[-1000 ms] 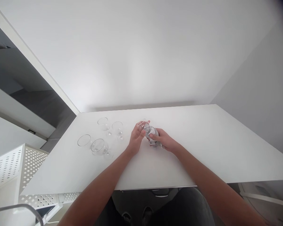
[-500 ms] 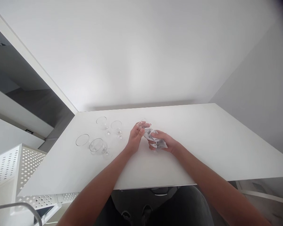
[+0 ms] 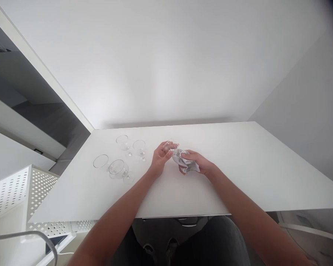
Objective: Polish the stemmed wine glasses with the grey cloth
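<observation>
- Glass (image 3: 170,147), clear and hard to make out, is held over the desk (image 3: 238,166) near its middle, in front of the wall (image 3: 161,74).
- Left hand (image 3: 158,158): its grip is closed around the glass, thumb on the near side and fingers behind it.
- Right hand (image 3: 196,159): its grip is bunched on a crumpled whitish cloth (image 3: 184,159), thumb on top — the cloth sits right up against the glass, and how much it covers is hidden.
- Four stemmed glasses stand on the desk to the left of the hands: back left (image 3: 124,146), back right (image 3: 140,150), front left (image 3: 101,161) and front right (image 3: 116,168) — rims up, well within the desk edges.
- White perforated unit (image 3: 44,184) stands beyond the desk's left edge, with a grey cable (image 3: 30,233) near it.
</observation>
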### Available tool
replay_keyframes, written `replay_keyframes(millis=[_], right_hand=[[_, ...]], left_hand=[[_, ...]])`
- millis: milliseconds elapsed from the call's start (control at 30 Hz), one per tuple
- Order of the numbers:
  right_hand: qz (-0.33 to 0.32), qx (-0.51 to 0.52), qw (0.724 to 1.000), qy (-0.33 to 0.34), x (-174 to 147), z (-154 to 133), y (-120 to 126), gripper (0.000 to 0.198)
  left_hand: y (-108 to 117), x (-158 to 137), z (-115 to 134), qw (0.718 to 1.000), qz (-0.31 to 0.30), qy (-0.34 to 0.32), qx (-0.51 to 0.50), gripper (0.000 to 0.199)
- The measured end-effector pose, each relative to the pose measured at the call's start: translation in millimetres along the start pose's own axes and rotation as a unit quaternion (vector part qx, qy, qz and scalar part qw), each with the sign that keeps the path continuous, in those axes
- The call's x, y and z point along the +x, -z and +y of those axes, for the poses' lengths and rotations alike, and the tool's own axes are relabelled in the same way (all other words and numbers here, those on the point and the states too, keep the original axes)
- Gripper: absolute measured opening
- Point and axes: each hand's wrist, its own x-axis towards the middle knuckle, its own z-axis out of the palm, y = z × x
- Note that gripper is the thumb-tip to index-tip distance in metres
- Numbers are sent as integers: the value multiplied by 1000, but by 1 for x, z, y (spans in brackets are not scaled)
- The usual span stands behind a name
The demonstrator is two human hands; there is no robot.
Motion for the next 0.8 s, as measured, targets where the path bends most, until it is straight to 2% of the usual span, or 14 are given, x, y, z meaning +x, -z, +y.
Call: replay_keyframes(millis=[100,233,300,333,400,467,567,600,667,800], right_hand=[[59,-109,991,53,4,4,4,40],[190,-312,918,152,11,9,12,31],[221,-350,890,190,13,11,14,30],[225,-350,887,200,14,12,15,29],[241,-307,898,204,16,14,15,32],[296,-216,909,197,20,18,18,38],[412,-53,886,205,25,20,24,48],[431,-8,878,209,26,20,26,50],[411,57,889,193,27,18,27,51],[257,99,956,102,27,15,17,49]], left_hand=[[1,-1,2,1000,8,-8,3,57],[-2,-3,7,997,14,-34,63,58],[-4,-4,10,995,13,-46,87,58],[-5,-5,11,994,15,-51,92,57],[-6,-6,13,994,21,-56,92,55],[-6,-7,14,994,26,-57,91,54],[-6,-8,15,993,32,-57,94,54],[-6,-8,14,993,35,-58,94,54],[-6,-8,13,993,42,-66,88,54],[-6,-7,9,993,36,-87,74,58]])
